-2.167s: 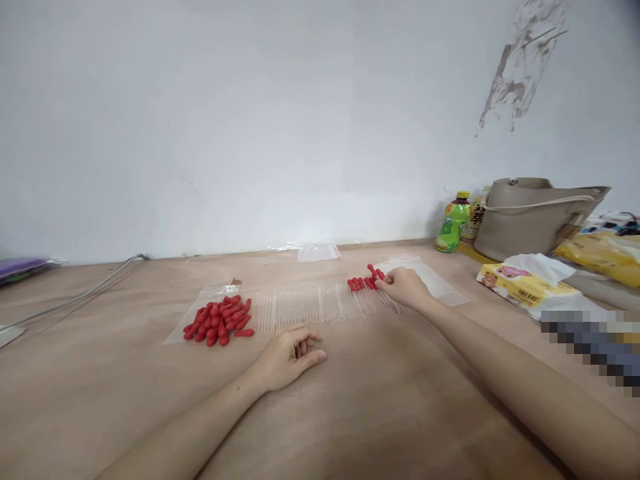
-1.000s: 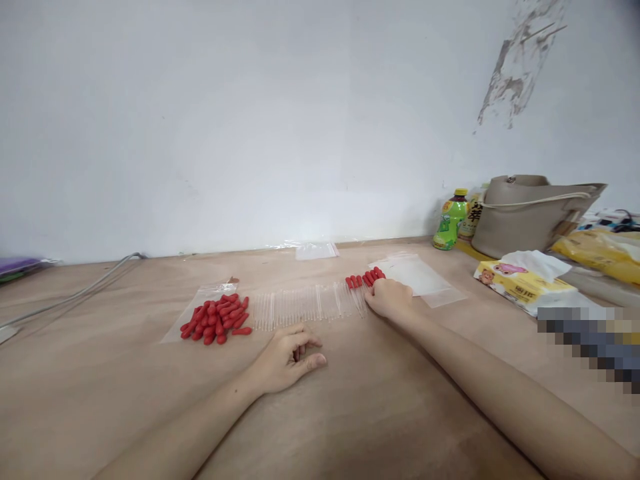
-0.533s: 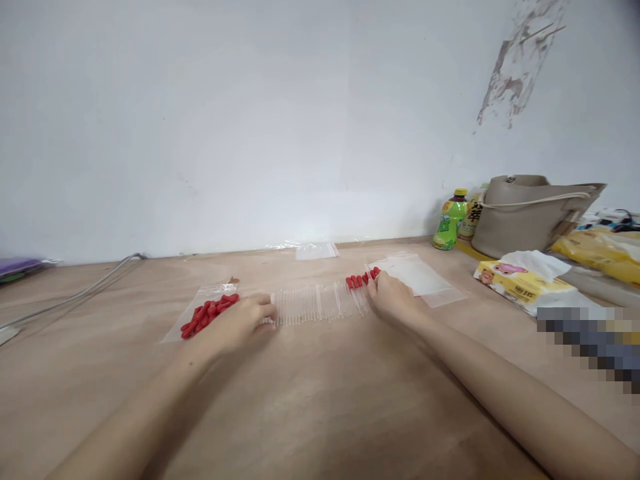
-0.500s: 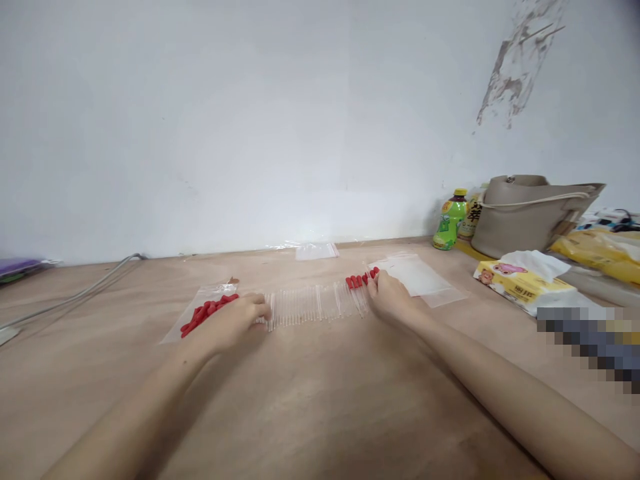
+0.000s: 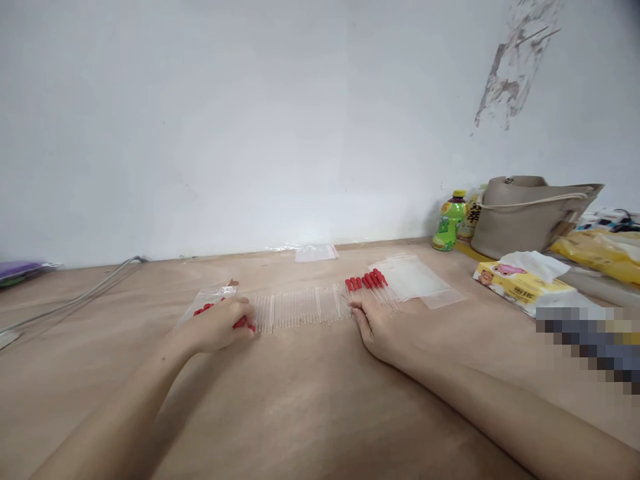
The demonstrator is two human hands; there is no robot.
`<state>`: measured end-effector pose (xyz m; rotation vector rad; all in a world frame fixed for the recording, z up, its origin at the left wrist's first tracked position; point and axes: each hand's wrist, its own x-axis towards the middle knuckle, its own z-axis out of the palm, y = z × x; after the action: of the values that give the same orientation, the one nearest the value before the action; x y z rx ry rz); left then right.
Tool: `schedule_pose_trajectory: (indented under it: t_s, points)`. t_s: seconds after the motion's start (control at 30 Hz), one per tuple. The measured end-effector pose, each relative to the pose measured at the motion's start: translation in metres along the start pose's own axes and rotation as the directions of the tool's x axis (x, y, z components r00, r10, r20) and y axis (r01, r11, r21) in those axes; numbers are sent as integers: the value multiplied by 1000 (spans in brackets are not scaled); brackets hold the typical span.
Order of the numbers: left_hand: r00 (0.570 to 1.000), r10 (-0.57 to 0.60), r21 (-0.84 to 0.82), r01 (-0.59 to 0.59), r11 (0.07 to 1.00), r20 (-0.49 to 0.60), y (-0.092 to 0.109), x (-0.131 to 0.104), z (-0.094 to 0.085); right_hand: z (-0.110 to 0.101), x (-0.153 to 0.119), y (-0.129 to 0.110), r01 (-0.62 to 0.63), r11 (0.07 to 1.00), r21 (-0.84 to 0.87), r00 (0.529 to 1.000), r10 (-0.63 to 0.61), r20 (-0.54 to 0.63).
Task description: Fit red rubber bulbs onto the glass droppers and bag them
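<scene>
A row of thin clear dropper tubes (image 5: 295, 308) lies side by side on the table. At its left end my left hand (image 5: 220, 325) is curled, with red rubber bulbs (image 5: 241, 323) showing at its fingertips. More red bulbs (image 5: 203, 309) lie behind that hand on a clear plastic bag (image 5: 193, 313), partly hidden. My right hand (image 5: 383, 330) rests low at the row's right end, thumb and fingers pinched on the lower part of a clear tube. Just beyond it lie several droppers with red bulbs fitted (image 5: 370, 280), fanned out, bulbs pointing away from me.
Flat plastic bags (image 5: 420, 280) lie behind the right hand, and a small one (image 5: 316, 253) by the wall. To the right stand a green bottle (image 5: 450, 221), a beige bag (image 5: 520, 217) and a tissue pack (image 5: 523, 283). A grey cable (image 5: 100, 283) runs at left.
My right hand has moved from the red bulbs down toward the tubes' near ends, uncovering the fitted droppers. My left hand has shifted left, off the tubes onto the red bulbs.
</scene>
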<state>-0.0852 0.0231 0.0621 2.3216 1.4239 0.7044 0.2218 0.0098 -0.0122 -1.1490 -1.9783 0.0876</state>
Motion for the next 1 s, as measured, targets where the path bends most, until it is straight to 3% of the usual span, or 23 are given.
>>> schedule_pose_trajectory:
  t_s: [0.07, 0.13, 0.23, 0.33, 0.4, 0.57, 0.83, 1.0]
  points:
    - [973, 21, -54, -9, 999, 229, 17, -2, 4, -6, -1, -7, -1, 1000, -11, 999, 1, 38]
    - [949, 70, -262, 13, 965, 306, 34, -3, 20, -9, -2, -12, 18, 1000, -24, 998, -16, 66]
    - [970, 106, -569, 39, 821, 220, 47, -4, 60, -5, -6, -11, 81, 997, 3, 995, -81, 66]
    - [995, 26, -677, 49, 734, 101, 46, -5, 95, 3, -10, -6, 134, 989, 70, 988, -138, 64]
    - [997, -29, -717, 72, 693, 72, 43, -6, 107, 6, -11, -5, 139, 986, 97, 987, -146, 73]
    - [991, -114, -710, 125, 693, 64, 39, -8, 110, 3, -12, -9, 173, 973, 150, 974, -192, 117]
    - [998, -58, -642, 31, 766, -21, 39, -8, 112, 5, -13, -9, 203, 960, 190, 964, -230, 131]
    - [998, -57, -643, 41, 765, -4, 38, -8, 114, 6, -13, -8, 219, 958, 185, 957, -248, 151]
